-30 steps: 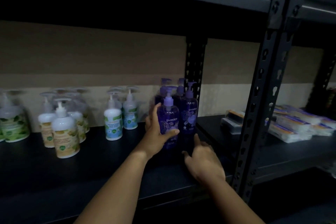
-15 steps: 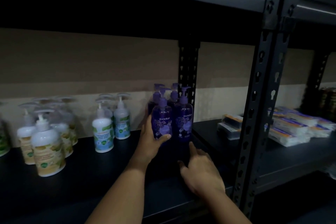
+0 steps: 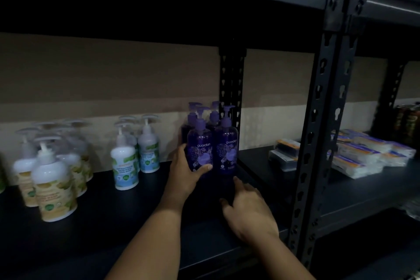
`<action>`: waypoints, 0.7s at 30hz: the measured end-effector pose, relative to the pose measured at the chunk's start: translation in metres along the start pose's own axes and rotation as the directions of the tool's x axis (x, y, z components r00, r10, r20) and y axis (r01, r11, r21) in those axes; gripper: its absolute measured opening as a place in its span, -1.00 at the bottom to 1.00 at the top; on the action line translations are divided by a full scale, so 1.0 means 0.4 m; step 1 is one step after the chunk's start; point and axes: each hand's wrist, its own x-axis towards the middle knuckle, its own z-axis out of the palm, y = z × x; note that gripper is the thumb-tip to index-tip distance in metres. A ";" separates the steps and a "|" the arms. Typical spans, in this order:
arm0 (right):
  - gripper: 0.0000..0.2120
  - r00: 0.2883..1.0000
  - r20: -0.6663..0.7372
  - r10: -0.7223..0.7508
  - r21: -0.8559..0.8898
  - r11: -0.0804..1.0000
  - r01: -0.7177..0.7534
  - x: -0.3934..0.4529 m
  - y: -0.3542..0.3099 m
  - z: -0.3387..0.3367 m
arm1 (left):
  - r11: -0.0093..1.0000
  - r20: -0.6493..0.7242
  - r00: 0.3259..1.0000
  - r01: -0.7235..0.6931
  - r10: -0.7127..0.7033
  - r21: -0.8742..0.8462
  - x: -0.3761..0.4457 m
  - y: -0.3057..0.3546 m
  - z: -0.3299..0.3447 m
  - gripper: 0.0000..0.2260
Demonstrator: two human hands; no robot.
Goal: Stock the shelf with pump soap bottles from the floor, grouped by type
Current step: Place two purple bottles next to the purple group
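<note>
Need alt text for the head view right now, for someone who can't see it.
The left hand grips a purple pump soap bottle standing on the dark shelf beside three matching bottles, while the right hand rests on the shelf in front of them. Blue-labelled bottles and yellow-labelled bottles stand grouped further left.

My left hand grips an upright purple pump bottle at the front of the purple group, just beside its twin. Left of them stand the blue-and-white bottles, and farther left the cream-labelled ones, all on the dark shelf.
</note>
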 end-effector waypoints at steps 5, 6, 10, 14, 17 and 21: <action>-0.38 1.000 0.013 0.006 -0.012 1.000 -0.006 0.001 -0.001 0.000 | 0.999 0.012 1.000 0.007 -0.008 0.047 0.000 0.007 0.003 -0.18; -0.38 1.000 0.011 0.007 -0.011 1.000 -0.007 0.002 -0.001 0.000 | 0.999 0.018 1.000 0.010 -0.011 0.044 0.000 0.007 0.002 -0.20; -0.39 1.000 0.007 -0.001 -0.008 1.000 0.001 0.002 0.002 0.002 | 0.998 0.016 0.999 0.029 -0.030 0.059 -0.002 0.007 0.000 -0.23; -0.42 1.000 0.001 -0.011 -0.007 1.000 0.011 0.000 0.000 0.001 | 0.995 0.020 0.998 0.054 -0.056 0.086 -0.010 0.021 -0.005 -0.16; -0.48 1.000 -0.015 -0.019 -0.012 1.000 0.018 -0.004 -0.006 -0.001 | 0.981 -0.001 0.994 0.113 -0.114 0.155 -0.028 0.025 -0.017 -0.18; -0.60 0.999 -0.030 -0.012 -0.015 1.000 0.012 -0.014 -0.017 -0.010 | 0.948 0.066 0.978 0.172 -0.196 0.267 -0.087 0.041 -0.049 -0.30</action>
